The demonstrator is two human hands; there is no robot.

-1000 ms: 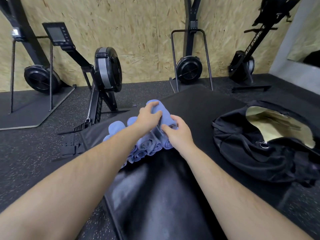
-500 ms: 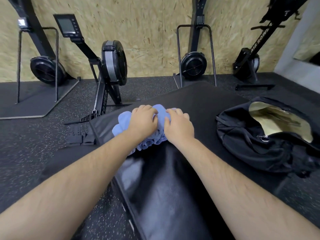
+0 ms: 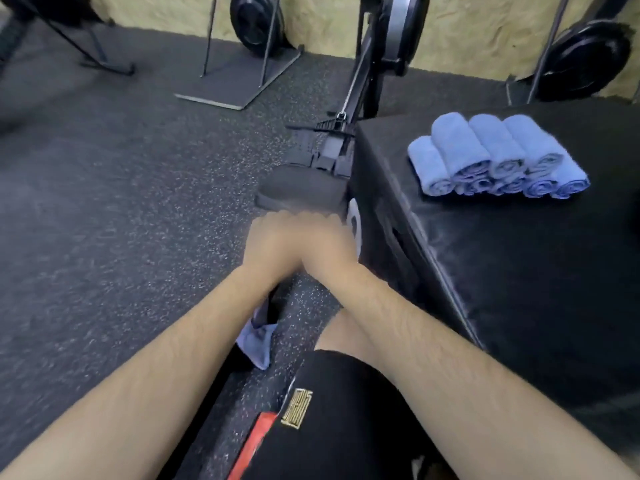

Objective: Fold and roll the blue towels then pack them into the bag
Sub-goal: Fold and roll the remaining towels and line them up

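Note:
Several rolled blue towels (image 3: 495, 157) lie stacked in two layers on top of a black padded box (image 3: 519, 271) at the right. My left hand (image 3: 273, 240) and my right hand (image 3: 329, 244) are side by side, low over the floor just left of the box, well apart from the stack. Both are blurred, backs up, and their fingers are hidden. A loose piece of blue towel (image 3: 258, 341) shows beneath my left forearm near the floor. The bag is out of view.
Speckled rubber floor (image 3: 121, 202) fills the left. A rowing machine's rail and footplate (image 3: 329, 147) stand beside the box's far corner, with a dark pad (image 3: 301, 192) on the floor ahead of my hands. My knee in black shorts (image 3: 346, 410) is at the bottom.
My hands have left the towel stack and dropped down to the left of the box. The view has swung left and down, so the bag is gone from sight.

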